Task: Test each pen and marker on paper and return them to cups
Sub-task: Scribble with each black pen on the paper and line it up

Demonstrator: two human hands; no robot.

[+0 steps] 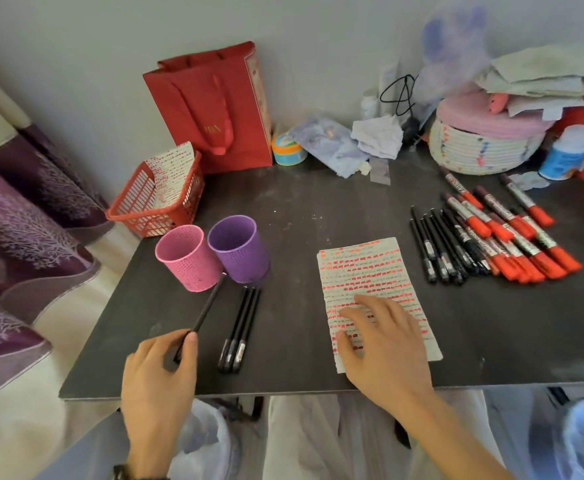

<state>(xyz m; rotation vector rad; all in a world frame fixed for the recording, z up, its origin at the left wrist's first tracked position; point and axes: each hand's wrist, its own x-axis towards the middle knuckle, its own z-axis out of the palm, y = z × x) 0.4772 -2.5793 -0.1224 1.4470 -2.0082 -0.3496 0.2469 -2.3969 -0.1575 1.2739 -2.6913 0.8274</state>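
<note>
Now a black pen is gripped in the left hand, and its far end is pointed toward 1 o'clock, close to the foot of the pink cup. The right hand is laid flat, fingers spread, on the marked paper. Three black pens are seen at 9 o'clock of the paper, under the purple cup. Red-capped markers are laid at 2 o'clock.

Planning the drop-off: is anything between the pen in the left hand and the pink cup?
Nothing visible. The left hand holds the black pen with its far end beside the pink cup; the three loose pens lie off to one side.
</note>
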